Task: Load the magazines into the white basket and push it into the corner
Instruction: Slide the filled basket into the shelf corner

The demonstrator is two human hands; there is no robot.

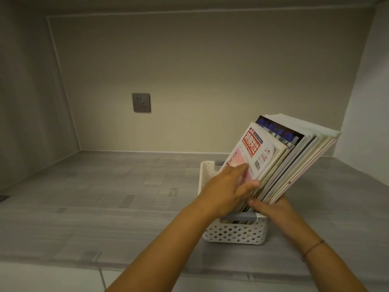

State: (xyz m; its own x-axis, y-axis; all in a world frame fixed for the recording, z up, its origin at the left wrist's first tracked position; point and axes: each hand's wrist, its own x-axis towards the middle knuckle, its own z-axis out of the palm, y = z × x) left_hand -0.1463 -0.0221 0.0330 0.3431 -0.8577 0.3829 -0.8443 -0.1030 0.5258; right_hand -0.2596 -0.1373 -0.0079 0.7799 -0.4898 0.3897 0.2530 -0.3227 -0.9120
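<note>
A stack of several magazines (280,157) stands on edge in the white perforated basket (233,233), leaning to the right. The front one has a white cover with a red title block. My left hand (225,190) lies on that front cover with its fingers fairly straight and its thumb at the near edge of the stack. My right hand (271,209) is under the leaning right side, its thumb on the near edges and its fingers hidden behind the stack. The basket's far left corner (207,167) shows behind my left hand.
The basket stands on a grey streaked countertop (105,197) inside a beige alcove. A grey wall socket (141,102) is on the back wall. The back right corner (336,152) lies behind the magazines, next to the white right wall. The counter's front edge runs across the bottom.
</note>
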